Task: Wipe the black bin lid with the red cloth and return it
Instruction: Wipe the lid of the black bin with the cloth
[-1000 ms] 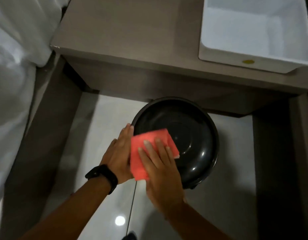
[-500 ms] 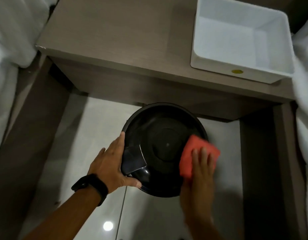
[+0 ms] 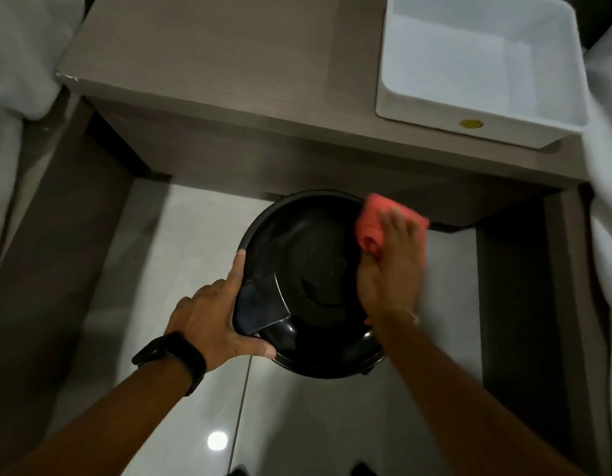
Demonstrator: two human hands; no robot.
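Head view: black bin lid [image 3: 308, 266], round, glossy, with a raised centre disc and a flat wedge-shaped flap at its lower left, low over the pale tiled floor [image 3: 180, 242] just in front of the desk [image 3: 229, 63]. Left hand [image 3: 215, 314] clamped on the lid's left rim, index finger stretched up along the edge, thumb hooked under the near side; black watch [image 3: 170, 359] on that wrist. Right hand [image 3: 393, 266] spread flat and blurred with motion, pressing the red cloth [image 3: 373, 218] onto the lid's upper right edge, cloth bunched beneath the fingers.

Surface and room: grey-brown wood-grain desk across the top, white rectangular tub [image 3: 479, 67] with a small yellow dot on its front wall at the desk's right end. White bedding [image 3: 19, 53] at the far left, more white fabric down the right border. Dark panels flanking the floor, one bright lamp reflection on the tiles near the bottom.

Against half a second ago: cloth and right hand shifted from the lid's right side up to its far right rim; left hand's hold unchanged.
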